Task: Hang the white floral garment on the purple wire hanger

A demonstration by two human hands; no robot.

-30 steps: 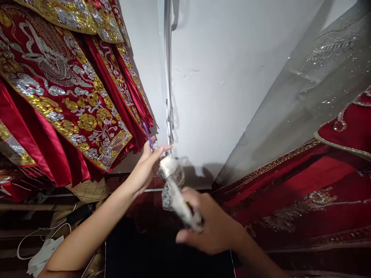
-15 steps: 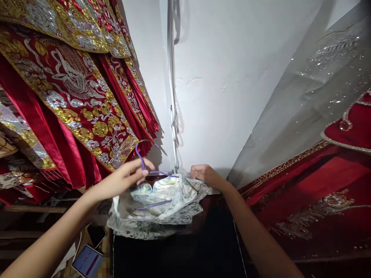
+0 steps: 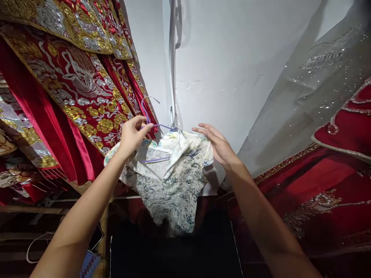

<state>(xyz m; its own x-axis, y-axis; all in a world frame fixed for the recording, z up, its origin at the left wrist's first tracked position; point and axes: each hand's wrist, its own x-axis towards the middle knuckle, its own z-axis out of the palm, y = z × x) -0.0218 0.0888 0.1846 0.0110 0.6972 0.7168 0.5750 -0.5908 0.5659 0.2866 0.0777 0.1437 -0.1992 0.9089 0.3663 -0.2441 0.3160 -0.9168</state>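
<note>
A purple clothes hanger (image 3: 164, 126) is pinched at the base of its hook by my left hand (image 3: 133, 133). From it hangs a pale floral garment (image 3: 171, 185) with a V-shaped neck, its lower part drooping over the dark surface. The hanger's bottom bar shows through the neck opening, and part of its frame is hidden in the cloth. My right hand (image 3: 216, 143) is beside the garment's right shoulder, fingers stretched out and apart. Its palm side is close to the cloth; whether it touches I cannot tell.
Red robes with gold and silver embroidery (image 3: 95, 92) hang on the left. A white wall (image 3: 226, 54) stands ahead with a vertical metal strip (image 3: 172, 69). Sheer sparkly fabric (image 3: 307, 77) and a red beaded garment (image 3: 313, 177) are on the right. A phone (image 3: 96, 238) lies low on the left.
Both hands have risen with the hanger, and the garment now hangs longer instead of lying bunched. My right hand's fingers have opened from the cloth at the shoulder.
</note>
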